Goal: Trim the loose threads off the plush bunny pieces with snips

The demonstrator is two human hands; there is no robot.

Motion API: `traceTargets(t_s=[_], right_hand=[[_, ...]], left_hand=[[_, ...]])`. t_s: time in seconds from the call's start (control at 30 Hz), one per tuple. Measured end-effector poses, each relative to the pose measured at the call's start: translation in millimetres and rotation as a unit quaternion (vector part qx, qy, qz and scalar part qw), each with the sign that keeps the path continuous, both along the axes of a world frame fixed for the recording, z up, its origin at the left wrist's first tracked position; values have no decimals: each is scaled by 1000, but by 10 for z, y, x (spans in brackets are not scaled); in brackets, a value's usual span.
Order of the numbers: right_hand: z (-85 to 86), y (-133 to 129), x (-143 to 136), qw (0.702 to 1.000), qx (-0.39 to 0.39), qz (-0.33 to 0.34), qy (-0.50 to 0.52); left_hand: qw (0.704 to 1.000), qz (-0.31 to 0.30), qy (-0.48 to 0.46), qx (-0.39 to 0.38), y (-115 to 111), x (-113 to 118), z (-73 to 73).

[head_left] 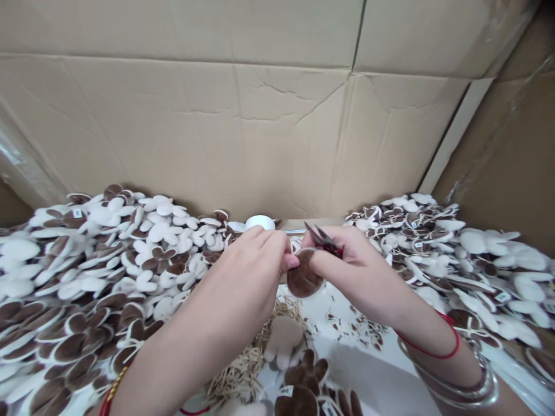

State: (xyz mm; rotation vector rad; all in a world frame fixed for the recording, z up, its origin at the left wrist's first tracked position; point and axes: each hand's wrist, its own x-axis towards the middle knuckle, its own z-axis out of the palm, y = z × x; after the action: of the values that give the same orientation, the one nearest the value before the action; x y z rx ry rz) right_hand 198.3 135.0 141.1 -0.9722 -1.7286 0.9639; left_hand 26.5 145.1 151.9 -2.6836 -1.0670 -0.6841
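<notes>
A brown fabric piece with a pale edge (304, 277) is held up between my two hands near the middle of the view. My left hand (269, 251) is closed, its thumb and finger pinched at the piece's upper left edge. My right hand (342, 251) is closed on the piece's right side and also holds small scissors (323, 238), their dark blades pointing up and left. Whatever part of the piece lies behind my fingers is hidden.
Piles of brown and white bunny-shaped pieces lie at the left (82, 329) and right (433, 254). Short tan strips (236, 370) and small scraps (359, 326) cover parts of the white surface. A white round container (260, 222) stands by the cardboard wall (208, 138).
</notes>
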Motion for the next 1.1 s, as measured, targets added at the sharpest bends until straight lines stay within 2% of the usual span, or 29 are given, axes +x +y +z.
traceTargets(t_s=[0.13,0.2,0.4,0.5,0.67,0.73,0.93,1.1], right_hand=[[-5,-2,-29,999,23,-5,24],[-6,-7,-44,999,25,11,25],[20,-13,-22,994,58,39,84],[18,3,-3,994,68,47,67],[-56,32,-33,995,67,47,53],[-86,48,-40,995,47,59,72],[-86,83,26,971,-32,193,140],[-91,48,-14,943,-80,236,223]], left_hand=[[995,44,-73,41,-8,46,1],[991,45,-114,47,-16,78,3],[981,2,-184,-65,-60,41,7],[979,-5,-179,-95,-78,7,15],[984,31,-144,-96,-73,54,24],[981,16,-147,-125,-60,57,30],[946,-50,-206,-247,-40,-23,90],[894,-113,-255,-350,-91,-54,171]])
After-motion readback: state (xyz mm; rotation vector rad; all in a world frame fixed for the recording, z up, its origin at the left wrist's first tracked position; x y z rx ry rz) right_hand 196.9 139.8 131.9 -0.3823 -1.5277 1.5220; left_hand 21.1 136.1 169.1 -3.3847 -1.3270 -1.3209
